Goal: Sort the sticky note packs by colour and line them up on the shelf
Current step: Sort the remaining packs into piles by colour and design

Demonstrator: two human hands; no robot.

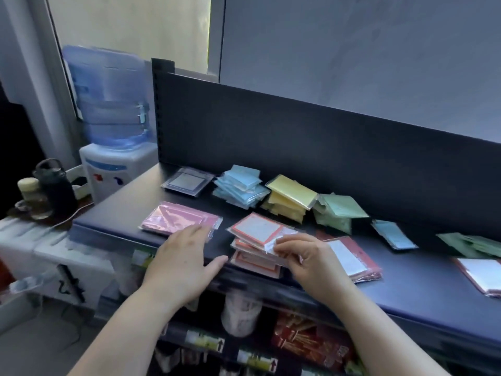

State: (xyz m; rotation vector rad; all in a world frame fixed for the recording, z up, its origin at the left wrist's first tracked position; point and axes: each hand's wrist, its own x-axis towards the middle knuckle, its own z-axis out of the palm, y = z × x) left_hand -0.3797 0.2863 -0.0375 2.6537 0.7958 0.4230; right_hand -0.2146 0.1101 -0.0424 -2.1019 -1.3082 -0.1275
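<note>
Hands first: the right hand (306, 257) has its fingers curled and pinches the clear wrapper flap of the top pack on the orange-edged pile (254, 234). That pile sits at 10 o'clock from the hand, on the front lip of the shelf (406, 283). Its packs are fanned, not squared. The left hand (184, 257) lies flat with straight fingers, holding nothing, fingertips resting on the near edge of the pink pile (176, 221) at its 12 o'clock. Its thumb points to 3 o'clock, just short of the orange-edged pile.

So the pile lies between the 2 hands, and we judge squaring it to be the step in hand. The red pack (357, 260) lies just beside the right hand at 3 o'clock, long axis from 11 to 5. That hand is far nearer.

Farther back we count 4 more piles: 1 grey pack (187, 181), 1 blue pile (240, 188), 1 yellow pile (290, 199) and 1 green pile (339, 213). Loose at the right are 1 blue pack (394, 234), a green heap (471, 244) and 1 red-edged pack (482, 275). We cannot count the packs within any pile.
</note>
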